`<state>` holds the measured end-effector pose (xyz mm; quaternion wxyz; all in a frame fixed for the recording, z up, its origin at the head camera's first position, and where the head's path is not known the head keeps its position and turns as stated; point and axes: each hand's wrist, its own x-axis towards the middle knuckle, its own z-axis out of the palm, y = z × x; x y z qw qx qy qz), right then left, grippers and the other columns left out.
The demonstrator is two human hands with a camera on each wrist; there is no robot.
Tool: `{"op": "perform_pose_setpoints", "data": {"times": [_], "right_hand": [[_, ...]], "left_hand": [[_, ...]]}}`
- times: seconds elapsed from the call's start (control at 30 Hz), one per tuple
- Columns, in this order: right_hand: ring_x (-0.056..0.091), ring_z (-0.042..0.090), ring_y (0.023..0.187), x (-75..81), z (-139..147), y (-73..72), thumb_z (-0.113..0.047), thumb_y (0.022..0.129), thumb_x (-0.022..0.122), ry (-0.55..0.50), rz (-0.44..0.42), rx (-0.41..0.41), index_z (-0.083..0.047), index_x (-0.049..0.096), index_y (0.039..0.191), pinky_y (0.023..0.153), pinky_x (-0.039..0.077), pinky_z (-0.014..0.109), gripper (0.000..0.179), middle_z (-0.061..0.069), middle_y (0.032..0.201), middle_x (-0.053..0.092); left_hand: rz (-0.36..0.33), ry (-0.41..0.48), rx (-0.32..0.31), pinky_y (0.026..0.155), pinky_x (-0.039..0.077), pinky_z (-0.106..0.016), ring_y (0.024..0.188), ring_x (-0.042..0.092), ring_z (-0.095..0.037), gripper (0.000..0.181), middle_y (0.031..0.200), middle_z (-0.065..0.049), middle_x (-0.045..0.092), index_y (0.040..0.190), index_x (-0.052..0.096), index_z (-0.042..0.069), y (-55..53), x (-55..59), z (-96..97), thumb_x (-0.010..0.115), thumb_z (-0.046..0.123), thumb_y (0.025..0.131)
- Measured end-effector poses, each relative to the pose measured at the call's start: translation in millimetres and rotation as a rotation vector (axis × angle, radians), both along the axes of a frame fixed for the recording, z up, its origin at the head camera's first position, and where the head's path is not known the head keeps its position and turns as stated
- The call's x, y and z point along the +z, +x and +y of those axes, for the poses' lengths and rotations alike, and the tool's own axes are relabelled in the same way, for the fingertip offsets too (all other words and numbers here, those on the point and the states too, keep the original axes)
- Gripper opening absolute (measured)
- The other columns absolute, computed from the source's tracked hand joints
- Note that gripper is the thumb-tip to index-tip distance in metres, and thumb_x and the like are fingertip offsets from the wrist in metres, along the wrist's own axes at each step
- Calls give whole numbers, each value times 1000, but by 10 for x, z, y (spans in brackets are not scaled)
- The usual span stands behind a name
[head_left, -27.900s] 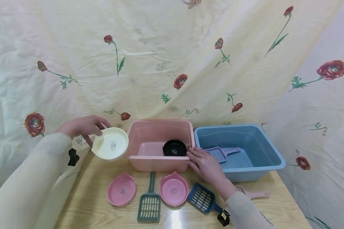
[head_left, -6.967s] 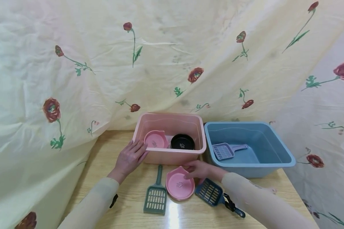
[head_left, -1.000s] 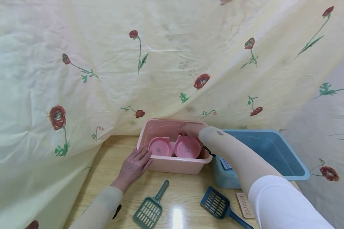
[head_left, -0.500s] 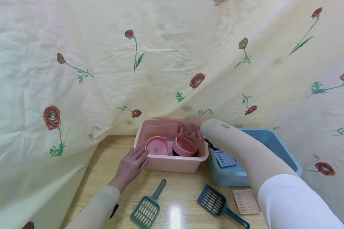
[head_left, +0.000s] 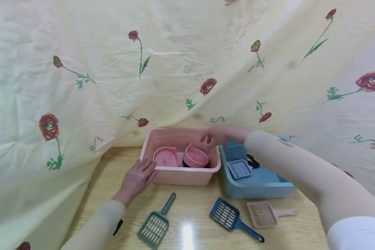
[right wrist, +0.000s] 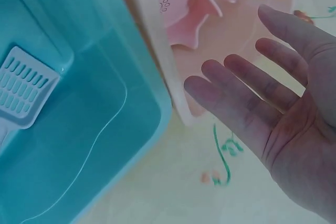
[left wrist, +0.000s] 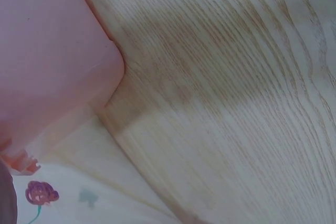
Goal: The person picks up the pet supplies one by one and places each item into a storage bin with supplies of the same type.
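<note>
You are resting your left hand (head_left: 138, 176) on the front-left rim of a pink plastic tub (head_left: 182, 176), fingers lying fairly straight; how firmly they are pressing is not showing. Your right hand (right wrist: 294, 114) is hovering over the tub's back-right corner, fingers spread, holding nothing, well apart from the left.

Inside the tub, a pink cat-eared bowl (head_left: 165, 158) is sitting at the left. Beside it, a pink paw-print bowl (head_left: 197, 158) is leaning, with its pointed ear up, apparently propped on what is looking like a black bowl (head_left: 185, 165), mostly hidden beneath. That lean is the main worry: the pink paw-print bowl could be slipping off or tipping over, because its support is seeming uneven. A fingertip catching the ear could be starting that slide; so could your left hand jolting the rim.

Your right arm is crossing above a blue tub (head_left: 259, 191) with a lilac scoop (head_left: 238, 169) inside. On the wooden table (head_left: 203, 239), a green scoop (head_left: 154, 227), navy scoop (head_left: 225, 214) and pale pink scoop (head_left: 262, 214) are lying in front; a low sleeve could be sweeping the last two askew.
</note>
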<state>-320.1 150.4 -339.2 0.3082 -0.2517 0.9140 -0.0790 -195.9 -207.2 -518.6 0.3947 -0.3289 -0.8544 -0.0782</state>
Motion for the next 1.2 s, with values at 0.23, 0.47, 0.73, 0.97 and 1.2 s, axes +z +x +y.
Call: {"op": "perform_pose_setpoints", "data": {"times": [0.23, 0.47, 0.73, 0.97, 1.2], "right_hand": [[70, 27, 114, 94, 458, 364, -25, 96, 83, -105, 191, 121, -12, 68, 143, 97, 63, 43, 51, 11, 132, 72], [73, 33, 117, 2, 844, 651, -27, 100, 78, -197, 181, 107, -4, 64, 145, 98, 63, 49, 53, 18, 140, 69], [74, 32, 117, -2, 1106, 983, -27, 99, 79, -288, 212, 86, -4, 67, 142, 98, 62, 51, 50, 19, 140, 69], [75, 27, 114, -54, 1273, 1251, -31, 99, 79, -328, 249, 93, -6, 68, 140, 95, 63, 51, 49, 13, 135, 73], [75, 27, 113, -135, 1476, 1451, -32, 97, 81, -301, 315, 29, -6, 70, 140, 93, 64, 47, 51, 12, 135, 73]], "left_hand": [[-4, 8, 11, 92, 61, -61, 108, 76, -44, 67, 119, -24, 76, 122, 79, 0, -1, 52, -23, 32, 48, 116], [24, 27, 5, 89, 62, -62, 106, 76, -44, 70, 118, -24, 77, 119, 80, 0, 1, 57, -47, 29, 48, 117], [-7, 45, 11, 92, 60, -63, 110, 75, -45, 71, 119, -24, 77, 120, 80, 1, 28, 20, -30, 29, 50, 117], [-37, 59, 28, 97, 58, -63, 114, 74, -45, 72, 123, -24, 75, 121, 79, 1, 67, 8, 19, 28, 52, 116], [-47, 54, 44, 99, 57, -63, 115, 73, -44, 74, 124, -24, 75, 124, 78, 1, 89, 13, 65, 26, 53, 116]]}}
